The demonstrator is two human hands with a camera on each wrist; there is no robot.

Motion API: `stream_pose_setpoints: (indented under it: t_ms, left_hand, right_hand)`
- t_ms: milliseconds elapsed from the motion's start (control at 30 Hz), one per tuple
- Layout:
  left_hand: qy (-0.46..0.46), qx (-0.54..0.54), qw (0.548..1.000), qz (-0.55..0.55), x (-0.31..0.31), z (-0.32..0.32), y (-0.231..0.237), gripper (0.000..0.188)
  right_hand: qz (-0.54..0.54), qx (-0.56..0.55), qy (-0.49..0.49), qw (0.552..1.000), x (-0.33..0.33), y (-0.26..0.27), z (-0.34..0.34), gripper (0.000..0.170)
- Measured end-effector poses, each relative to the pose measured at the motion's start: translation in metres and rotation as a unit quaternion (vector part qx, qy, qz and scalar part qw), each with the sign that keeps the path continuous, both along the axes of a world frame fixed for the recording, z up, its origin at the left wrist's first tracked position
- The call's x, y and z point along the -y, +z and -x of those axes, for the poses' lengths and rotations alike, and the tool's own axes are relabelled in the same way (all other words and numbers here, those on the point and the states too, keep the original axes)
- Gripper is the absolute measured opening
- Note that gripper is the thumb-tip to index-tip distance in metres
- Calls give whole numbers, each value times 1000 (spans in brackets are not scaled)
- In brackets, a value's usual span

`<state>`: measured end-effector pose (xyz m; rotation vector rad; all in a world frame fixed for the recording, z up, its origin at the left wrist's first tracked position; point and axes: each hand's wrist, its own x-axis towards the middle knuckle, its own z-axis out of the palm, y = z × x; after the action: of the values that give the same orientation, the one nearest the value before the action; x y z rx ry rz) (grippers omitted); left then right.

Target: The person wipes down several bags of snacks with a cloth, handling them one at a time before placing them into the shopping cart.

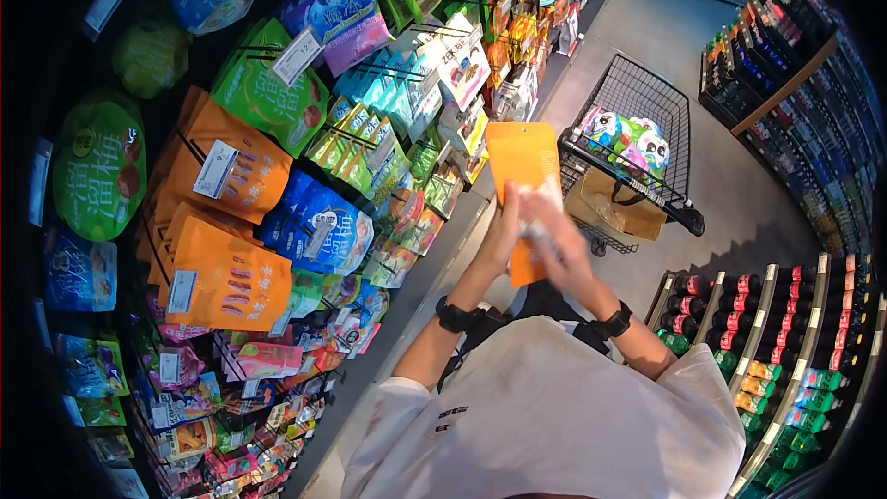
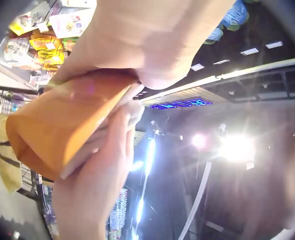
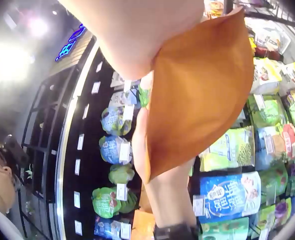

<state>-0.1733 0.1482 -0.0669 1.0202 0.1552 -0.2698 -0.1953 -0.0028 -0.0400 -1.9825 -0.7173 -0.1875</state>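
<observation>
An orange snack pouch [image 1: 519, 152] is held upright in front of the chest between both hands. My left hand [image 1: 502, 233] grips it along its left edge. Blurred in the head view, my right hand [image 1: 561, 245] lies across the pouch's face and lower right side. In the left wrist view, the right hand [image 2: 105, 155] has its fingers against the side of the pouch [image 2: 57, 120]. The right wrist view shows the broad orange back of the pouch [image 3: 200, 90], which hides most of the left hand's fingers.
Left of me, a shelf of hanging snack bags includes similar orange pouches [image 1: 231, 273] and a blue bag [image 1: 319, 222]. Ahead stands a black shopping cart [image 1: 637, 83] with colourful packages [image 1: 637, 143] and a brown bag [image 1: 610, 208]. Bottled drinks [image 1: 785, 314] line the right.
</observation>
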Motion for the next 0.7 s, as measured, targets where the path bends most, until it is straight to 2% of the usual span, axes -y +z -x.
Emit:
stream_pose_setpoints:
  t_ms: [33,133,233,267,367,433,500,633,667,700]
  left_hand:
    - [-1,-8,1000,-22,-5,-1,2,74]
    - [-33,32,997,-62,-9,3,1,75]
    - [-83,65,989,-99,-9,12,-5,72]
    - [-84,58,990,-97,-5,15,-6,71]
    - [-87,52,991,-90,2,17,-21,64]
    - [-94,64,986,-123,2,18,-26,60]
    - [-178,93,966,-160,-8,18,-22,54]
    - [-280,175,917,-224,-4,23,5,48]
    - [-232,210,925,-216,2,25,5,50]
    - [-240,198,917,-250,4,25,4,49]
  right_hand:
    - [43,26,79,996,-1,1,5,44]
    - [136,44,77,987,-4,14,3,51]
    - [82,16,-45,995,-1,-8,-17,54]
    - [17,3,-81,997,2,-15,-24,56]
    - [-19,-42,-34,998,9,-6,-31,56]
    - [17,6,30,999,5,6,-23,55]
    - [34,17,56,998,0,14,-17,54]
    - [-27,-18,-15,999,6,11,-31,53]
    - [-22,-12,-23,999,5,17,-30,52]
    - [0,13,-2,1000,6,22,-30,52]
